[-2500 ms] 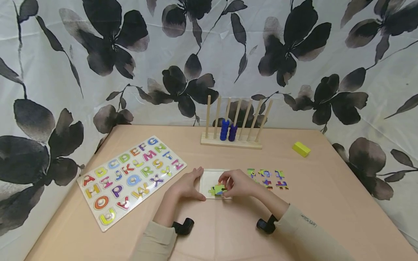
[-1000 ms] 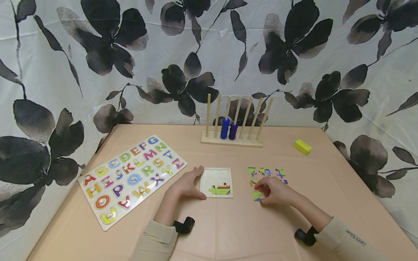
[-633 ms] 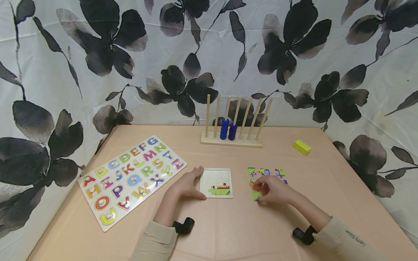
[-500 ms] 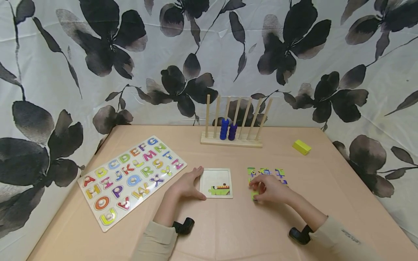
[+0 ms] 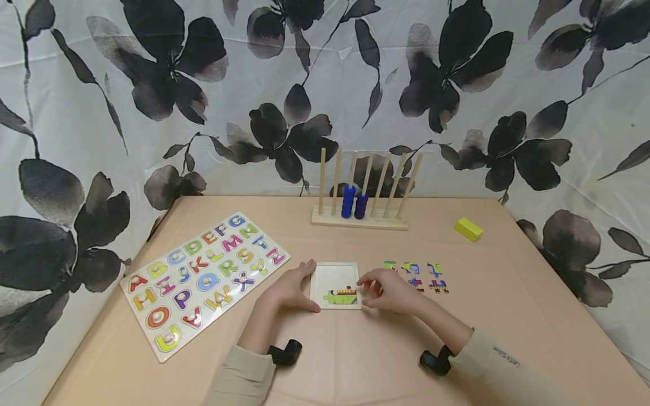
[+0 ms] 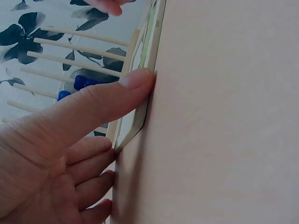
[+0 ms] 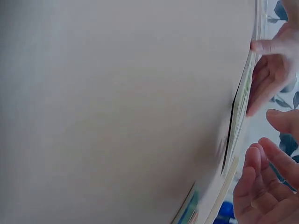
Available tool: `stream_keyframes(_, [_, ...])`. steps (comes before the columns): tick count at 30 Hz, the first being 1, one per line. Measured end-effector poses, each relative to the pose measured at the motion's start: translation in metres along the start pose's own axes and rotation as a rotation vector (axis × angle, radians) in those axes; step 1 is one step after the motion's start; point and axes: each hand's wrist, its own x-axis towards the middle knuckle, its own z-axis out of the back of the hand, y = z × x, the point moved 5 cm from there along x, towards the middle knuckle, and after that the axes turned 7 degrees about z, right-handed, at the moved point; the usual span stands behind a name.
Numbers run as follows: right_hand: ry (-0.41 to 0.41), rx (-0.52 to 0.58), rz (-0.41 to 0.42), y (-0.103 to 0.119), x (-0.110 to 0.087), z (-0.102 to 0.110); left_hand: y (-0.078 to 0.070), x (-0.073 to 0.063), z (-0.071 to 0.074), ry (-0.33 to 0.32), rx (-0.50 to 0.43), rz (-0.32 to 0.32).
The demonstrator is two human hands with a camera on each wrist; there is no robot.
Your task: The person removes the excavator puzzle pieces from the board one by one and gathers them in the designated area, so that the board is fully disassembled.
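A square white puzzle tray [image 5: 332, 276] lies on the table, with joined green pieces [image 5: 341, 296] in its lower right part. My left hand [image 5: 290, 290] holds the tray's left side, the thumb at the near corner and the fingers toward the far corner. In the left wrist view, the thumb [image 6: 135, 79] presses on the rim. My right hand [image 5: 388, 290] hovers by the tray's right edge with bent fingers. The right wrist view shows a gap between its thumb and forefinger, nothing visible between them. A green-and-blue piece [image 7: 189, 207] appears below that hand, blurred.
Several loose puzzle pieces [image 5: 435, 277] lie right of the tray, some hidden behind the right hand. An alphabet board [image 5: 200, 332] lies at the left. A peg rack [image 5: 358, 221] with blue and purple beads stands at the back. A yellow block [image 5: 468, 229] sits back right.
My right hand left the tray for the loose pieces, touched a green-and-blue one, then came back left to the tray's right edge. The left hand has stayed on the tray.
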Motion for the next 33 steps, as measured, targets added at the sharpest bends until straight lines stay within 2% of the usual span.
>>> stream_keyframes(9, [0.086, 0.045, -0.011, 0.014, 0.022, -0.02, 0.001, 0.0, 0.001, -0.011, -0.005, 0.017])
stream_keyframes(21, [0.091, -0.027, -0.028, 0.022, 0.041, -0.028, 0.002, 0.001, 0.0, -0.008, 0.0, 0.014])
stream_keyframes(33, [0.105, -0.118, -0.058, 0.019, 0.048, -0.033, 0.0, 0.0, 0.001, -0.008, -0.013, -0.003])
